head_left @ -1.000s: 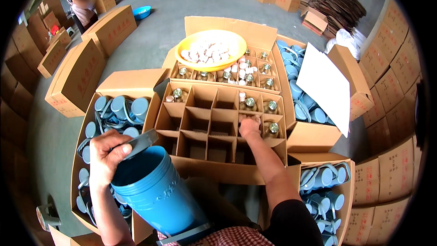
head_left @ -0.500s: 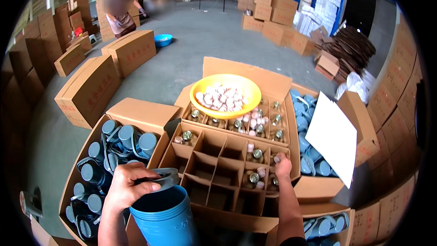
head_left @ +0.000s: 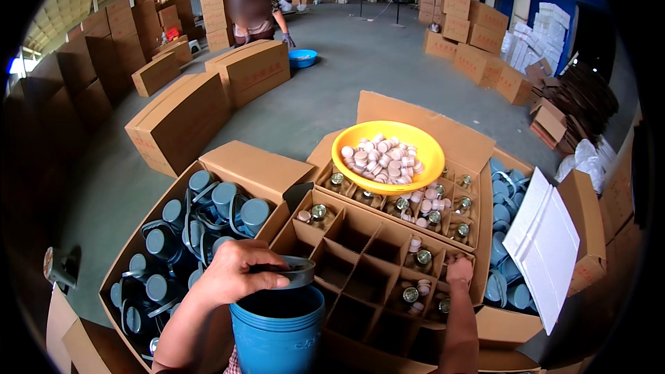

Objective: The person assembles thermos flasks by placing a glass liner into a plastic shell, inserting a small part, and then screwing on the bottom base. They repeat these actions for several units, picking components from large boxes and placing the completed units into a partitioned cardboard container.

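Note:
My left hand (head_left: 244, 273) is closed on a grey-blue lid (head_left: 299, 273), held just above the rim of a blue plastic canister (head_left: 277, 329). The canister stands upright and uncovered at the front. To the right, my right hand (head_left: 458, 271) reaches into a compartment near the right edge of the divided carton (head_left: 357, 256); its fingers are bent together and what they hold is hidden. Beside it, glass bottles with shiny tops (head_left: 423, 257) and small pale pink caps (head_left: 415, 244) sit in compartments. Several compartments to the left hold nothing visible.
A yellow basin (head_left: 388, 187) of pale caps rests on a second divided carton of bottles. Cartons of blue lidded canisters (head_left: 163, 242) stand left and right. A white board (head_left: 544, 249) leans over the right one. Farther off, a person (head_left: 258, 21) bends near a blue basin (head_left: 303, 59).
The whole view has swung, so the scene sits farther right. A pale cap visible at my right fingertips is now out of sight. My left hand still holds the lid. The distant person has bent down.

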Available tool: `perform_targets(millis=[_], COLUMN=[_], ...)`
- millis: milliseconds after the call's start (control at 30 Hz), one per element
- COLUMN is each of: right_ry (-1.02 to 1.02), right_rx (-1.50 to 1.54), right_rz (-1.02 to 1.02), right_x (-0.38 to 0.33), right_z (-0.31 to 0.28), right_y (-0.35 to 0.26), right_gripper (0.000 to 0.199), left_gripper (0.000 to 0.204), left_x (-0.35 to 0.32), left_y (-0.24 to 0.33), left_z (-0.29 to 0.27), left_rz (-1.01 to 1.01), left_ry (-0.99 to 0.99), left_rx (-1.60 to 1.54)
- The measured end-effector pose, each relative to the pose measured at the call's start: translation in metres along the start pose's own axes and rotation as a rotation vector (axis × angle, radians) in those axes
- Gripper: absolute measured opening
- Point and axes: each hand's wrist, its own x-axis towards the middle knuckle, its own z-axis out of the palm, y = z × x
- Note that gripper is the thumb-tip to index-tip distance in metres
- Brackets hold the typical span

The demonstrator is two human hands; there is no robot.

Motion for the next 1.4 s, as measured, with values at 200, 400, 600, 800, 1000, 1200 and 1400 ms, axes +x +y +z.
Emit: perform_targets(millis=[200,400,600,800,1000,1200,1400], right_ry=[0.038,-0.071,0.103,0.383,0.519,0.369,-0.097], right_rx=[0.013,-0.041,0.089,0.226,0.382,0.743,0.764], right_rz=[0.014,0.037,-0.063,-0.316,-0.812,-1.289,-1.904], right_x=[-0.006,-0.014,-0.032,-0.064,-0.162,-0.236,-0.273], right_z=[-0.001,-0.011,-0.028,-0.180,-0.295,-0.316,-0.313], right_y=[0.000,0.012,0.026,-0.043,-0.154,-0.254,-0.307], right_gripper=[0.027,0.067,0.079,0.091,0.083,0.073,0.056], left_gripper=[0.023,0.043,0.044,0.037,0.061,0.056,0.049], left_x=[0.010,0.004,-0.013,-0.021,-0.008,-0.027,0.005], left_y=[-0.007,-0.006,-0.008,-0.078,-0.054,-0.074,-0.116], left_z=[0.008,-0.012,-0.030,-0.006,0.073,0.099,0.029], left_rz=[-0.011,0.065,0.112,-0.295,-0.667,-0.297,-0.132], left_ry=[-0.020,-0.061,-0.038,0.617,0.211,0.349,0.428], left_rx=[-0.013,0.013,0.093,-0.839,-1.496,-1.780,-2.028])
